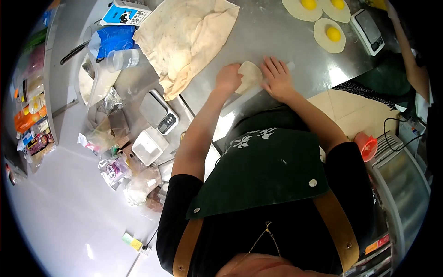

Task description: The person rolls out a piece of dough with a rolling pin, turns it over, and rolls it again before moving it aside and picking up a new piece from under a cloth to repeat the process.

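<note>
A small dough piece (249,75) lies flattened at the near desk (277,32) edge under a rolling pin (251,92). The left hand (228,77) is curled on the pin; the right hand (277,78) presses flat and open. Three filled rounds (329,35) sit finished at the far edge, beside a scale (368,30).

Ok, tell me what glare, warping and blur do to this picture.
Head view: strong fisheye bends the steel table and blackens the corners; ceiling light glares white off the table near the scale; the left hand and right hand on the dough look sharp; the packets at the left edge are soft.
</note>
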{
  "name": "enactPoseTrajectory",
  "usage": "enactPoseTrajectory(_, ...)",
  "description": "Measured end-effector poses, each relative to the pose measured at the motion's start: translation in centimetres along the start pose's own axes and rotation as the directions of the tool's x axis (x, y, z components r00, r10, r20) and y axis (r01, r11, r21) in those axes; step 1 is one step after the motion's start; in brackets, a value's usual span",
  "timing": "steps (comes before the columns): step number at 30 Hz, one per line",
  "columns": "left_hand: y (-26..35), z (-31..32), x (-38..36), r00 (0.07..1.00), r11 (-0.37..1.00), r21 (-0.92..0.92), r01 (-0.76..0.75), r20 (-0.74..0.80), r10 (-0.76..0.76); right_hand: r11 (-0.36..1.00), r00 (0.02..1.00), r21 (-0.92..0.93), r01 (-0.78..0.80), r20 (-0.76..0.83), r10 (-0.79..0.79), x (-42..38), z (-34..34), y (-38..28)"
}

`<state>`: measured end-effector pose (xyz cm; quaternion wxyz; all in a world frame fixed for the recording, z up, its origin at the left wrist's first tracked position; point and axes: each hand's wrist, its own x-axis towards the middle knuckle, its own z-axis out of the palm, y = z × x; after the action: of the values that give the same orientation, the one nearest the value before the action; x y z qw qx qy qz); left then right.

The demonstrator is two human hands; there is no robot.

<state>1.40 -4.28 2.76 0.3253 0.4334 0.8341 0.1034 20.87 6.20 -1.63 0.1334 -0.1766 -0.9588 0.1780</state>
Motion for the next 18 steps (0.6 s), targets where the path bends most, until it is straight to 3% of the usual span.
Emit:
enactPoseTrajectory(4,2.4,0.0,-2.9,0.986,0.982,0.125,-0.141,-0.069,0.151,0.988,0.983,0.08,0.133,0.118,-0.142,-3.1,-2.3,1.8)
enactPoseTrajectory(7,3.7,-1.7,-4.0,0.973,0.962,-0.2,-0.185,-0.173,0.151,0.984,0.976,0.116,0.138,0.153,-0.155,-3.5,-4.7,2.2)
enactPoseTrajectory(10,2.1,-1.6,-2.5,0.997,0.959,-0.279,0.047,-0.05,-0.064,0.986,0.977,0.115,0.118,0.166,-0.136,-2.4,-6.1,2.7)
enactPoseTrajectory(13,-0.4,1.1,-1.8,0.997,0.984,-0.163,0.075,-0.004,-0.077,0.985,0.967,0.111,0.135,0.203,-0.156,-0.7,-5.7,2.9)
enactPoseTrajectory(18,-1.4,0.9,-1.8,0.998,0.98,-0.193,0.054,0.023,-0.051,0.975,0.971,0.138,0.174,0.139,-0.193,2.0,-3.3,2.1)
